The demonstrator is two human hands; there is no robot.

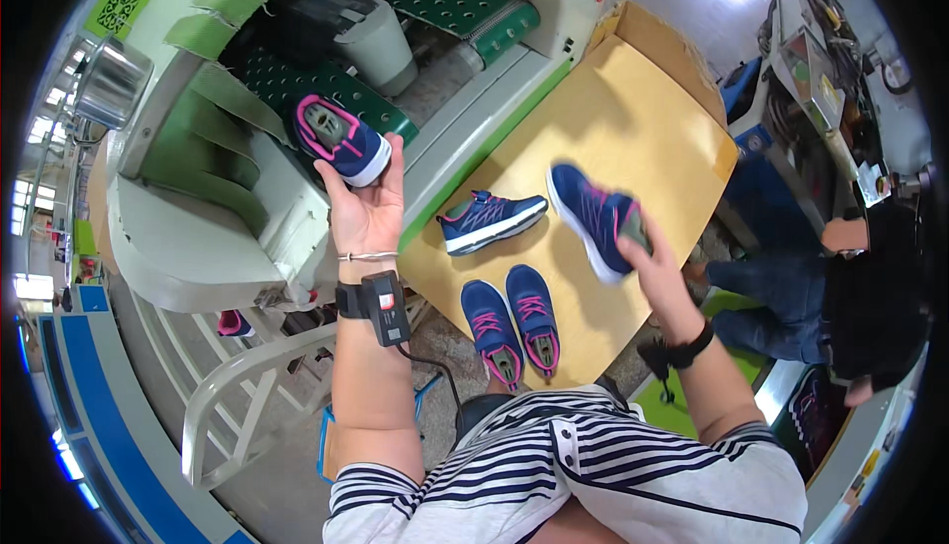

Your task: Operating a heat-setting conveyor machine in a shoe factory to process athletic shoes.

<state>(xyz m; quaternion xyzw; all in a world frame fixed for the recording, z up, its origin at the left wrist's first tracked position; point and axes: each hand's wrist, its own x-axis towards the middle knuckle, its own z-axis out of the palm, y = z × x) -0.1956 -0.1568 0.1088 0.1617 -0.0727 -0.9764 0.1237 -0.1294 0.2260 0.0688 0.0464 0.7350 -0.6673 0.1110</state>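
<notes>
At the mouth of a machine on the left, my left hand [368, 210] grips a navy sneaker [364, 157] with pink lining and a white sole. Its opening faces up and its far end is over the green perforated belt [297, 84]. My right hand [654, 265] holds another navy sneaker [595, 210], slightly blurred, by its ankle end above the tan board. Between the two hands a third sneaker [494, 221] lies tilted, its white sole edge toward me. Closer to my body, a pair of matching sneakers [512, 322] with pink laces stands side by side.
A grey-white cup-like part [381, 50] is inside the machine by the belt. The tan board [652, 129] has a raised cardboard edge [682, 60] at its far side. Another person [840, 287] stands at the right. A white rail frame [227, 386] stands below the machine.
</notes>
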